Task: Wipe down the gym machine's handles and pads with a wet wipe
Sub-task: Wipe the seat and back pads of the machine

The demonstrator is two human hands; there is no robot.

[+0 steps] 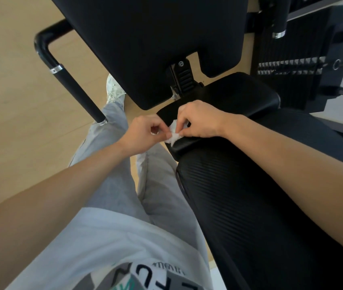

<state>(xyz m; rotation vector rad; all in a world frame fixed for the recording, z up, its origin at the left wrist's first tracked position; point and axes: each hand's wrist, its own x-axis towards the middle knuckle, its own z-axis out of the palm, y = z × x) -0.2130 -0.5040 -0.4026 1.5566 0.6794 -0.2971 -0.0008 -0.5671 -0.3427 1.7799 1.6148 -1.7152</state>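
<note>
- Both hands meet at the near corner of the seat pad point(239, 95), with the wipe point(174, 136) between them, a small white crumpled wad right over the pad's edge.
- The left hand point(143, 132) pinches the wipe between thumb and forefinger, its other fingers curled in.
- The right hand point(202, 120) pinches it from the other side, fingertips tucked down and knuckles up.
- My read: this is wipe-handling, opening it out or refolding it. Nobody is rubbing a surface right now.
- Progress is hard to call. The seat pad's front edge has a sheen, but damp or just light, I cannot tell.
- Nothing shows which pads are done. I'd treat most of the job as ahead.
- Waiting are the big back pad point(145, 42) above and the ribbed pad point(250, 216) under the right forearm.
- Then the handles: the left handle point(76, 88) juts out over the floor point(9, 80), and the right handle point(279, 15) sits up top by the weight stack point(287, 68).
- In the way: the hinge point(184, 77) sits in the gap between back pad and seat pad, an awkward spot for a wipe.
- The right handle is well apart from the hands, across the machine, so it's a long reach.
- The person's own legs stand close against the ribbed pad.
</note>
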